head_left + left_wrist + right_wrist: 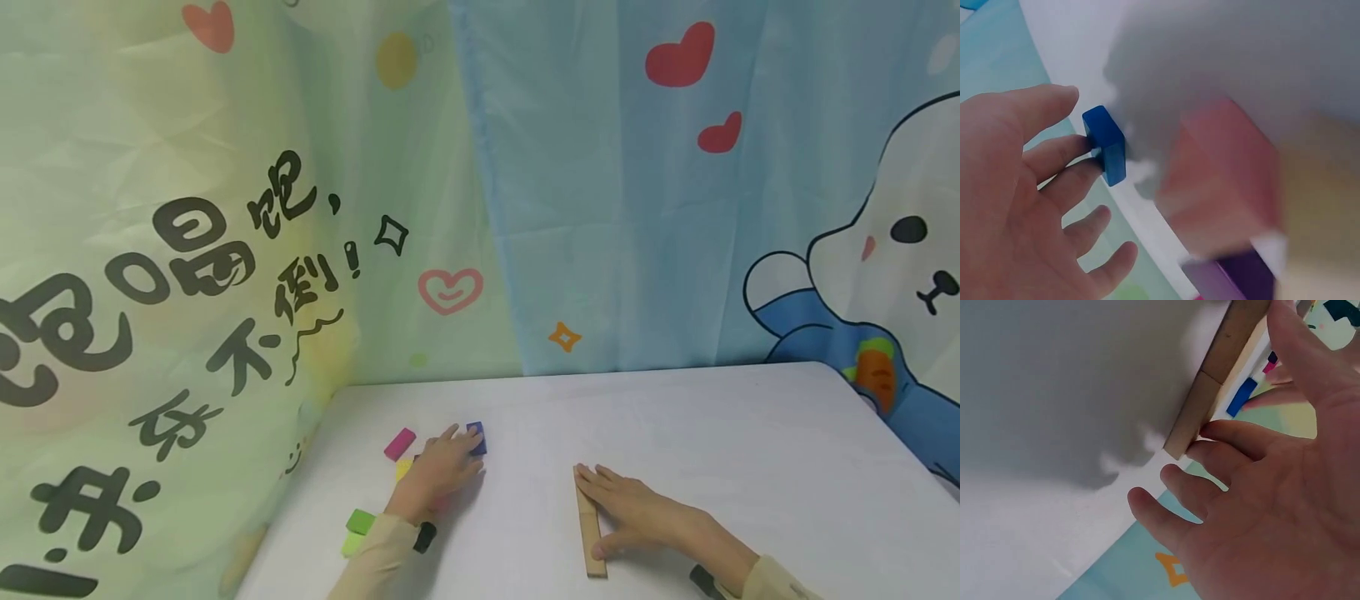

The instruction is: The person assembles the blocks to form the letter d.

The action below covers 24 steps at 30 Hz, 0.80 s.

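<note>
In the head view my left hand (444, 469) reaches over the coloured blocks, its fingers spread. Two of its fingertips touch the side of a blue block (1110, 153) in the left wrist view, while the thumb stays apart from it. My right hand (641, 512) lies along a narrow strip of wooden blocks (588, 529), set end to end with a seam (1211, 376) between them. Its extended fingers touch the strip near the far end and its thumb rests near the close end. Part of the strip is hidden by the hand.
Left of the left hand lie a magenta block (400, 443), a yellow block (403, 469) and green blocks (360, 522). A pink block (1222, 175) and a purple block (1247, 275) show under the left hand. A printed curtain (600, 208) hangs behind the white table (712, 433).
</note>
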Available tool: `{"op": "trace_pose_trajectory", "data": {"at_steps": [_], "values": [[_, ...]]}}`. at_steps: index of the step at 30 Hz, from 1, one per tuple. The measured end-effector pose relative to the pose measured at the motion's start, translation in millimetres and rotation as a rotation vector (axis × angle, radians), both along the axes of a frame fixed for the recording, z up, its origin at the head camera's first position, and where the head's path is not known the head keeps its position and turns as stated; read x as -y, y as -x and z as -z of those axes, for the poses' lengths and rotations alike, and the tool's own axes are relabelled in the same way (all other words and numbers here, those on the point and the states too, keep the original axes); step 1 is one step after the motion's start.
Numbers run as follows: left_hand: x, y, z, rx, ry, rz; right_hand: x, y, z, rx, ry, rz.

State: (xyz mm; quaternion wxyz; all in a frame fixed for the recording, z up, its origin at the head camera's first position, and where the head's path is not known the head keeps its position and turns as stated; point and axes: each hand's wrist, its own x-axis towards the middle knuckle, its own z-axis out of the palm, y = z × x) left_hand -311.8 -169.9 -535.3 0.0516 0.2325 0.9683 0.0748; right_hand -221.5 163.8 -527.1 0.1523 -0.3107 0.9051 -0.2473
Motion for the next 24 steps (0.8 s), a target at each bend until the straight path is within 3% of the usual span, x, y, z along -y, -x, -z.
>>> {"op": "trace_pose_trajectory", "data": {"at_steps": [9, 13, 24], "values": [[-51.5, 12.1, 1.5, 0.028, 0.062, 0.055, 4.6, -7.2, -4.0, -0.025, -0.027, 0.036], [-73.6, 14.3, 2.9, 0.005, 0.118, 0.091, 5.9, -7.6, -4.0, -0.038, -0.036, 0.035], [-120.5, 1.0, 3.3, -0.022, 0.171, 0.163, 4.9, -10.0, -5.6, -0.025, -0.038, 0.035]]}}
